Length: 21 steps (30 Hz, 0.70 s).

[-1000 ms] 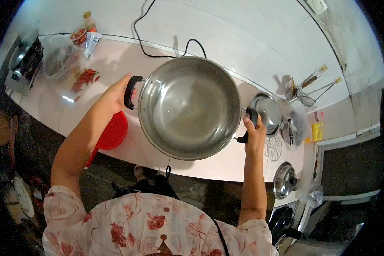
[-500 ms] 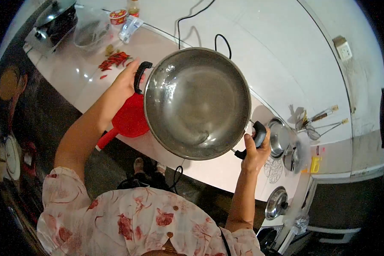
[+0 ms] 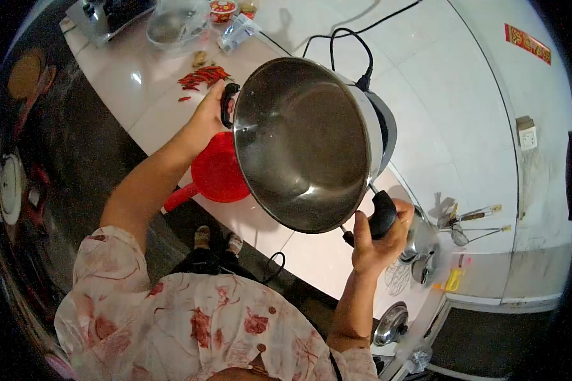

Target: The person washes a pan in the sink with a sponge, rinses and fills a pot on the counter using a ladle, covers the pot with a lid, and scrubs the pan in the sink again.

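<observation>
A wide, round, grey metal pot (image 3: 302, 149) tilts between the person's left hand (image 3: 210, 115), which curls around one black handle (image 3: 227, 106), and right hand (image 3: 382, 246), which clasps the other. Thin red chillies (image 3: 203, 77) lie just beyond the left hand, a round red vessel (image 3: 217, 173) near it, and a domed silver lid (image 3: 389, 322) well apart from the right hand.

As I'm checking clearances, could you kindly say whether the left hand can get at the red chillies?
Probably not: the red chillies lie close by, but the left hand is holding the pot by its handle.
</observation>
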### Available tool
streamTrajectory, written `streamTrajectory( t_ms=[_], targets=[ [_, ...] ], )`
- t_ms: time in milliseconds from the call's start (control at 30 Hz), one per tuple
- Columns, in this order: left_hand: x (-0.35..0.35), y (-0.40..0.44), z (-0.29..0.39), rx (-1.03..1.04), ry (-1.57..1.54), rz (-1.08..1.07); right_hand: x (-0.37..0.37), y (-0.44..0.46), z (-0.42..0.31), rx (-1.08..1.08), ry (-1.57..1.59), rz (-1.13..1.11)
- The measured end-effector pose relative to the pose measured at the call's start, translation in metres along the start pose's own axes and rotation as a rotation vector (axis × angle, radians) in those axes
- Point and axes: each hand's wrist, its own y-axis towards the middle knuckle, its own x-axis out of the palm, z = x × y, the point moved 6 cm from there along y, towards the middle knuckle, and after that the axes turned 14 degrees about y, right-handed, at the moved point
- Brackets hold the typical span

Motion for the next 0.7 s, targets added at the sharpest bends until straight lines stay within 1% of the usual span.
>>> streamTrajectory(
  t_ms=[33, 67, 133, 200, 300, 367, 400, 467, 500, 567, 600, 633, 700],
  targets=[
    [-0.002, 0.003, -0.001, 0.032, -0.007, -0.036, 0.004, 0.001, -0.002, -0.004, 0.002, -0.007],
    [-0.004, 0.006, -0.001, 0.063, -0.013, -0.072, 0.008, 0.002, -0.008, -0.055, -0.002, -0.023],
    [-0.009, 0.01, -0.002, 0.066, -0.051, -0.089, 0.017, 0.005, -0.019, -0.169, -0.021, -0.046],
    [-0.013, 0.013, -0.002, 0.066, -0.088, -0.109, 0.024, 0.006, -0.024, -0.204, -0.039, -0.077],
    [-0.02, 0.018, 0.0, 0.09, -0.09, -0.093, 0.031, 0.006, -0.033, -0.241, -0.061, -0.119],
    [-0.025, 0.018, 0.004, 0.087, -0.109, -0.024, 0.037, 0.006, -0.046, -0.315, -0.089, -0.175],
    [-0.026, 0.017, 0.004, 0.089, -0.113, -0.022, 0.04, 0.006, -0.053, -0.384, -0.095, -0.187],
    [-0.012, 0.0, 0.014, 0.14, -0.082, -0.113, 0.045, 0.005, -0.064, -0.423, -0.08, -0.212],
    [-0.014, 0.003, 0.012, 0.143, -0.086, -0.114, 0.047, 0.002, -0.068, -0.46, -0.065, -0.234],
    [-0.017, 0.008, 0.011, 0.153, -0.209, -0.165, 0.049, -0.002, -0.072, -0.504, -0.062, -0.247],
    [-0.022, 0.01, 0.011, 0.171, -0.187, -0.121, 0.05, -0.004, -0.078, -0.553, -0.05, -0.281],
    [-0.021, 0.009, 0.011, 0.173, -0.19, -0.123, 0.052, -0.006, -0.084, -0.602, -0.039, -0.316],
    [-0.018, 0.006, 0.012, 0.215, -0.188, -0.14, 0.053, -0.006, -0.094, -0.589, -0.078, -0.35]
  ],
)
